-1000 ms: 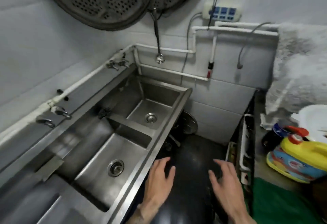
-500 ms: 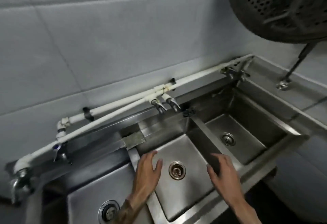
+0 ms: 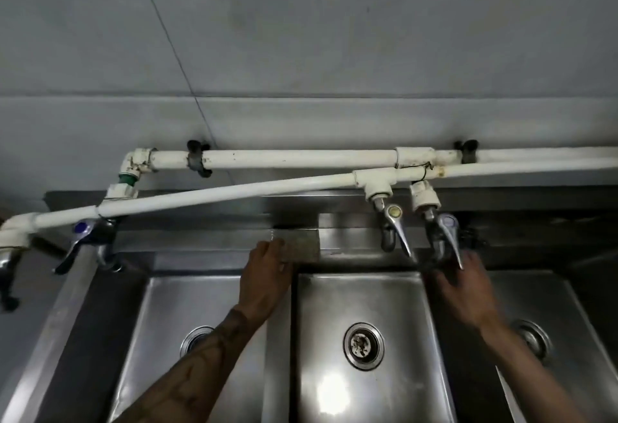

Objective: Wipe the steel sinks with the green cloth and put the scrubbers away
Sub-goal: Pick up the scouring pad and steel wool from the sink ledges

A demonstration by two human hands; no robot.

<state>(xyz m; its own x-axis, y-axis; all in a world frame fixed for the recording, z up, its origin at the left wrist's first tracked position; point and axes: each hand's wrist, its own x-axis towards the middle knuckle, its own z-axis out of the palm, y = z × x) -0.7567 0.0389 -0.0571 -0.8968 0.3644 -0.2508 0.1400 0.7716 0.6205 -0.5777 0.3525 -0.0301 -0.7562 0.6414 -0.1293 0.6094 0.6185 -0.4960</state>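
Observation:
Three steel sink basins lie below me: the left basin [image 3: 174, 305], the middle basin [image 3: 334, 305] and the right basin [image 3: 575, 315]. A flat grey-green scrubber pad [image 3: 301, 245] lies on the steel ledge behind the divider between the left and middle basins. My left hand [image 3: 267, 275] reaches up to it, fingertips on the pad's left edge. My right hand [image 3: 465, 289], blurred and with fingers apart, is just below the right tap [image 3: 448, 238], holding nothing I can see. A small dark thing [image 3: 471, 238] sits behind that tap; what it is stays unclear. No green cloth is in view.
White pipes [image 3: 284, 158] run along the tiled wall above the ledge. A second tap [image 3: 394, 225] hangs over the middle basin and a blue-capped tap [image 3: 83, 235] over the far left. Each basin has a round drain, such as the middle drain [image 3: 363, 345].
My view swung from the right corner to face the sinks head-on. Both hands moved forward from the front rim to the back ledge, the left onto the pad, the right under the tap.

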